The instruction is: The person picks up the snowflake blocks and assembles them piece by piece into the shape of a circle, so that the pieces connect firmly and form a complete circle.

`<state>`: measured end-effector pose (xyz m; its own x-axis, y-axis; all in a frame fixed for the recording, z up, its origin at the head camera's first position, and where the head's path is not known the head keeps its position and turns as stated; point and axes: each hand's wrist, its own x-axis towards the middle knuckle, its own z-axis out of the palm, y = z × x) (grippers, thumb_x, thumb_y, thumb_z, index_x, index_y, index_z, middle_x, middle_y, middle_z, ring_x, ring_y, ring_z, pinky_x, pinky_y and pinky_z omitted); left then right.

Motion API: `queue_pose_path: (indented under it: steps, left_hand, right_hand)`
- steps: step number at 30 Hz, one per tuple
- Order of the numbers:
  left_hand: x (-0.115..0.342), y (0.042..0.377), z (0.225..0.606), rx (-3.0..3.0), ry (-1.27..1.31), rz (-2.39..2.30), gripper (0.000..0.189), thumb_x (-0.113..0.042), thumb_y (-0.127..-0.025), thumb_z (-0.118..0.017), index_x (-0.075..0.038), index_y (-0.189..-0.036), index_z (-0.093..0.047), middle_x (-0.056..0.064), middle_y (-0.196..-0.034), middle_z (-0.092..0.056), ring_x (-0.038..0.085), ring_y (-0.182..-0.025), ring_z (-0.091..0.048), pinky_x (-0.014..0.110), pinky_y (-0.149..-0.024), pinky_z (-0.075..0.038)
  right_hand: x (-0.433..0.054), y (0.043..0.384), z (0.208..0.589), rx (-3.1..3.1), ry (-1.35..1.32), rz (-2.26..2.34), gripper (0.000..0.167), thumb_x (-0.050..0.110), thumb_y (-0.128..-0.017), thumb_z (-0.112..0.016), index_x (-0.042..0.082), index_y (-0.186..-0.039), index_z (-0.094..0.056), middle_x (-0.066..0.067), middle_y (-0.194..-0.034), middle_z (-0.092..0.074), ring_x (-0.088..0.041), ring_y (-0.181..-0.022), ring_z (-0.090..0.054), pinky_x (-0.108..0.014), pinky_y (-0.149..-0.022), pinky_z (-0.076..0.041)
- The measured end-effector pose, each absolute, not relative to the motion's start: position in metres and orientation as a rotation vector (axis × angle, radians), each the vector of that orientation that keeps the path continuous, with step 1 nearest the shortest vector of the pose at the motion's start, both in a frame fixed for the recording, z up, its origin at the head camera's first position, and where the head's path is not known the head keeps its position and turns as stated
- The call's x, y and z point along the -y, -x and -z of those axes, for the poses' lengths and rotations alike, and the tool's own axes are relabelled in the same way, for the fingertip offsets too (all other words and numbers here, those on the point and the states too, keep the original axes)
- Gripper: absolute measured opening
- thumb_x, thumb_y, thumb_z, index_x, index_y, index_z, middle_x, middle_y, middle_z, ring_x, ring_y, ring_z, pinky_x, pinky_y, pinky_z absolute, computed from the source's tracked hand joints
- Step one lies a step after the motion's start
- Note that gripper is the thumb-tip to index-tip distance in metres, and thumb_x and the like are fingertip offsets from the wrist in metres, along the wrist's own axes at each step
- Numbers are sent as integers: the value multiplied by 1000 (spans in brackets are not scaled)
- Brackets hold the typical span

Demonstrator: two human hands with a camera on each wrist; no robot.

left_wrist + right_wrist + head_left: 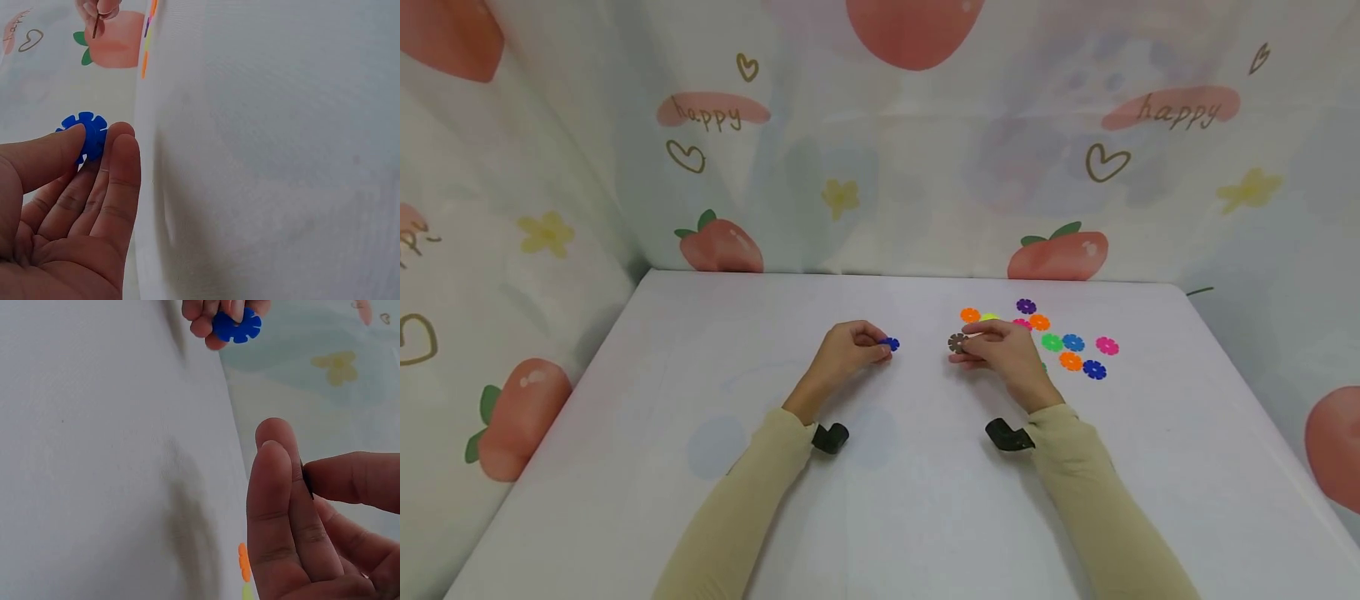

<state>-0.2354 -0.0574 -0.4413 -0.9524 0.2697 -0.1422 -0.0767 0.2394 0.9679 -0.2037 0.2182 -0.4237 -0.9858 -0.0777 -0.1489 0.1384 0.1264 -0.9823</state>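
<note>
My left hand (853,350) pinches a blue notched disc (94,134), shaped like a snowflake building piece, between thumb and fingers above the table. Across a small gap, my right hand (1003,350) pinches a brown notched disc (957,342) of the same kind. In the right wrist view only a thin dark edge of the brown disc (307,480) shows between thumb and fingers. The blue disc (237,326) appears there at the top, its notched rim facing out. The two discs are apart.
Several loose notched discs lie right of and behind my right hand, among them a purple one (1026,307), a green one (1052,342), a pink one (1107,345) and a dark blue one (1094,369). The white table (910,500) meets a printed curtain (910,192) at the back.
</note>
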Motion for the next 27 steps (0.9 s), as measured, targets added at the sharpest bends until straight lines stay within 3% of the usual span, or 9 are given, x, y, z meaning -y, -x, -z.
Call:
queue_pose_path:
  steps: [10,27]
  left_hand:
    - [50,234,444,-2321,-235,-1694,10,-2,-97,-79,-1,-105,-73,8,-94,-76,20,-86,-75,29,-82,-60]
    - [41,227,439,-2375,-375,-1664,7,-3,-96,-79,-4,-102,-76,3,-95,-78,18,-90,-73,33,-85,-58]
  right_hand:
    - [-198,205,424,-2300,-59,1883,34,16,-105,-71,-9,-127,-68,-21,-116,-76,-19,-89,-78,-27,-82,-60]
    - [-177,209,421,-2288,-42,1868,28,17,-105,-70,-9,-116,-66,-19,-108,-78,-22,-87,-79,-27,-78,-59]
